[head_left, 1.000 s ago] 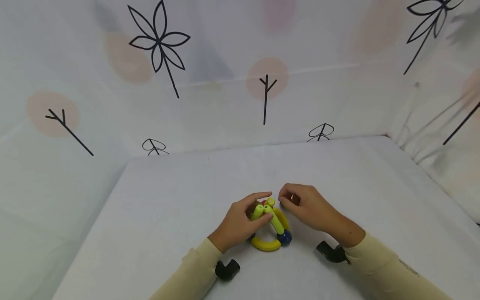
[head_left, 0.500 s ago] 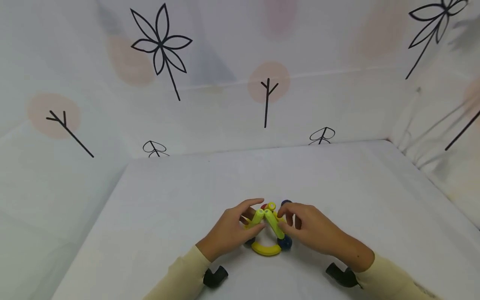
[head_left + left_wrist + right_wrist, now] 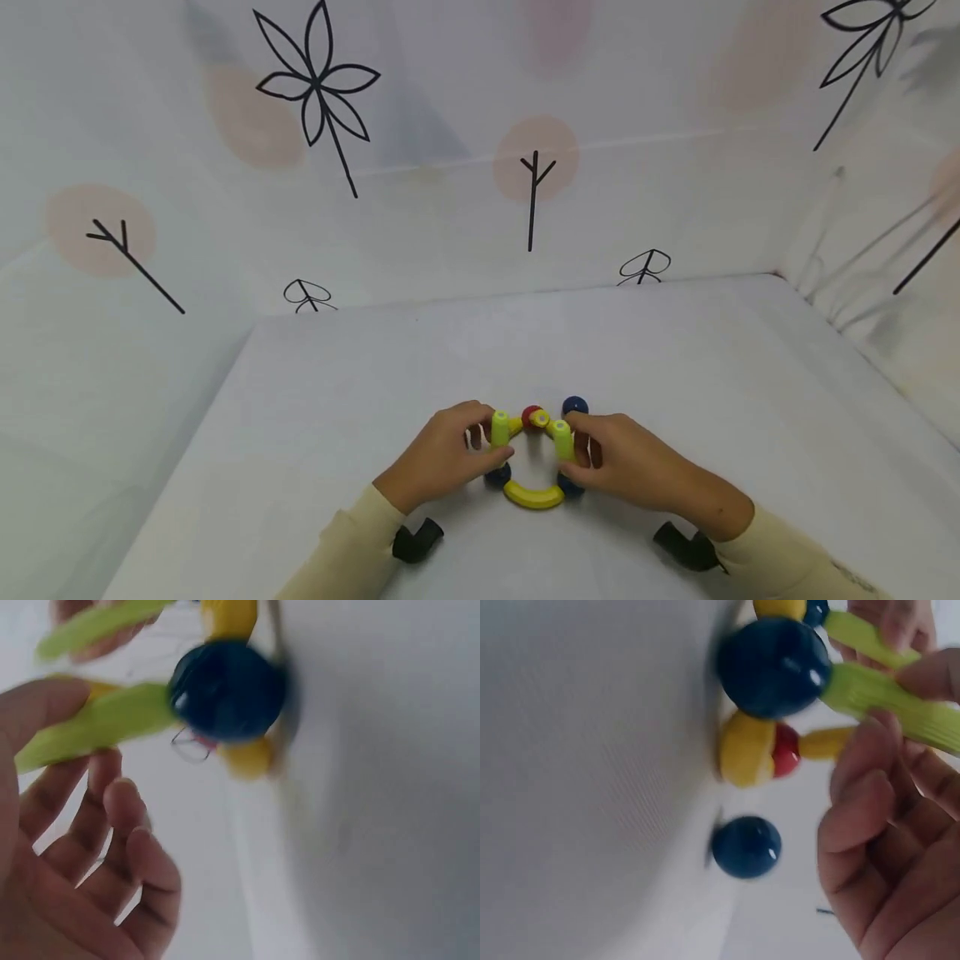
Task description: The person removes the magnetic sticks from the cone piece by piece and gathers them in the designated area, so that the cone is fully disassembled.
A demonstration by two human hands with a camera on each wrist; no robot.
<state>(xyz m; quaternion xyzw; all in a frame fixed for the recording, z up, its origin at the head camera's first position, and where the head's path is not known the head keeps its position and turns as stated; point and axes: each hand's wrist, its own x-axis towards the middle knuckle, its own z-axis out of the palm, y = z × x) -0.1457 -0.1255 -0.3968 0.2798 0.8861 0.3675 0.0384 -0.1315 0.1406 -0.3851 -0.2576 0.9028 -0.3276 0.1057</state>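
Note:
A ring of yellow curved magnetic pieces (image 3: 534,498) lies on the white table, joined by a left blue ball (image 3: 497,476), a right blue ball (image 3: 229,690) and a red ball (image 3: 531,413). My left hand (image 3: 442,457) pinches the left light-green rod (image 3: 500,428), which stands on its blue ball. The right light-green rod (image 3: 889,701) rises from the other blue ball, and my right hand (image 3: 633,467) holds it between thumb and fingers. A yellow rod (image 3: 542,419) stands on the red ball. Both wrist views are partly blurred.
A loose blue ball (image 3: 746,847) sits behind the ring, close to my right fingers. Dark wrist-worn devices, one by the left sleeve (image 3: 417,541) and one by the right sleeve (image 3: 686,547), hang near the table. A patterned white cloth (image 3: 420,217) surrounds the table.
The two green rods leaned together at their tops and now stand apart, nearly upright. My right hand has come from near the loose blue ball to the right rod. My left hand has shifted left.

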